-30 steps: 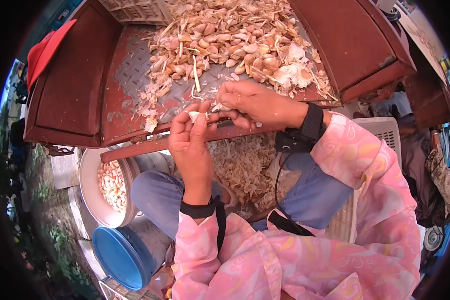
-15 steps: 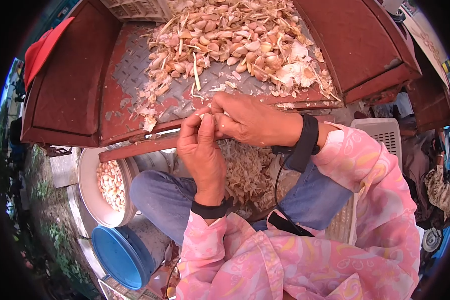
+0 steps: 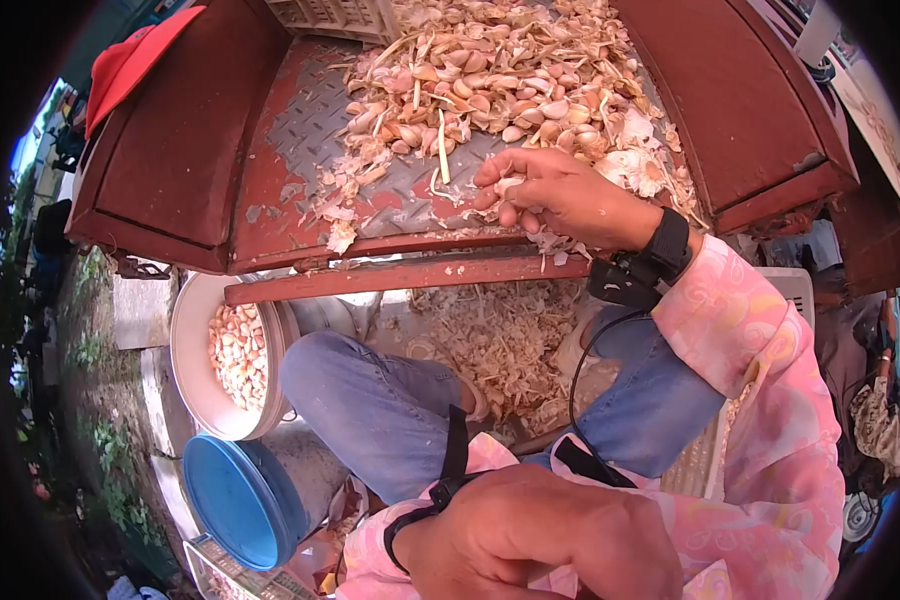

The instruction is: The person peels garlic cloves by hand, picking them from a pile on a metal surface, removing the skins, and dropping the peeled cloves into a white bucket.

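My right hand (image 3: 570, 200) is over the front edge of the cart bed, its fingers bent round a pale garlic clove (image 3: 509, 186). Behind it spreads a heap of unpeeled garlic cloves (image 3: 480, 90) mixed with dry skins and stalks. Close to the camera, at the bottom, is my left hand (image 3: 550, 525), back side up. Its fingers curl downward; the fingertips are out of sight, so anything in them is hidden. At the left, a white bucket (image 3: 192, 345) contains peeled garlic cloves (image 3: 238, 355).
A red wooden rail (image 3: 410, 276) runs before the metal cart bed (image 3: 315, 125), between two brown side panels (image 3: 165, 145). Shed garlic skins (image 3: 510, 350) cover the ground between my knees. A blue-lidded bucket (image 3: 235, 505) stands lower left, near a plastic crate (image 3: 240, 575).
My hands were together at the cart edge and are now apart. The left has come down and back toward the camera; the right has moved to the right. The view has shifted slightly.
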Demonstrator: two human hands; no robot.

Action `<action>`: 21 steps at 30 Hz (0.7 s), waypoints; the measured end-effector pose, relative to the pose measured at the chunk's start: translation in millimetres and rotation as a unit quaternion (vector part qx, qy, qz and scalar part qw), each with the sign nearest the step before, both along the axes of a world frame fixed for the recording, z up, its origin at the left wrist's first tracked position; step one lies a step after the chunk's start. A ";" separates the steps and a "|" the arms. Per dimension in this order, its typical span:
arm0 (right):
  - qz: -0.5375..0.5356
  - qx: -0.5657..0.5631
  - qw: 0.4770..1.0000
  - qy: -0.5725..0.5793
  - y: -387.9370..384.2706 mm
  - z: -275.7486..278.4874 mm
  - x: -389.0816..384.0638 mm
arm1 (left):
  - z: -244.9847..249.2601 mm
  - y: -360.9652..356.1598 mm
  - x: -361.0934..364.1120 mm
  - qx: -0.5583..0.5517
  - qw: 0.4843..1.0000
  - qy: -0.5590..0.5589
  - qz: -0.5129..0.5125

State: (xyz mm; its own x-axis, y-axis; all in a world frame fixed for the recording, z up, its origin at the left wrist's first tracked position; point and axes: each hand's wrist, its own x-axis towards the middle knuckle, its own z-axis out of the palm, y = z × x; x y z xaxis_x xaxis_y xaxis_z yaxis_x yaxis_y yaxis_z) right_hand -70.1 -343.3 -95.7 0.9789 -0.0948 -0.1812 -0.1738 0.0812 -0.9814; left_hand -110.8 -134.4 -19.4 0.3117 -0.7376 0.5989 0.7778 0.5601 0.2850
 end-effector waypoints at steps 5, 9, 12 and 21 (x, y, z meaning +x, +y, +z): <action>0.006 -0.041 0.999 0.035 -0.4 -2.3 4.4 | 14.9 16.7 -21.0 0.015 0.990 0.127 -0.062; 0.007 0.008 0.999 0.032 6.5 2.3 7.1 | 16.8 30.5 -13.6 0.020 0.996 0.052 -0.072; -0.020 0.058 0.998 0.021 12.4 5.2 11.6 | 12.5 24.3 -22.9 0.007 0.995 0.071 -0.071; -0.014 0.158 0.987 0.020 17.5 0.6 24.1 | 30.2 35.1 -26.4 -0.036 0.978 0.204 -0.005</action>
State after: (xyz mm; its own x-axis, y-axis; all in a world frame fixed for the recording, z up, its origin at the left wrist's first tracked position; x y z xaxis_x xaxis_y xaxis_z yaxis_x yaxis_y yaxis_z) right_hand -46.0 -325.8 -95.1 0.9683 -0.0545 -0.2438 -0.2045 0.3875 -0.8989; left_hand -137.2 -99.3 10.8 0.5277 -0.7028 0.4771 0.8248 0.5583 -0.0899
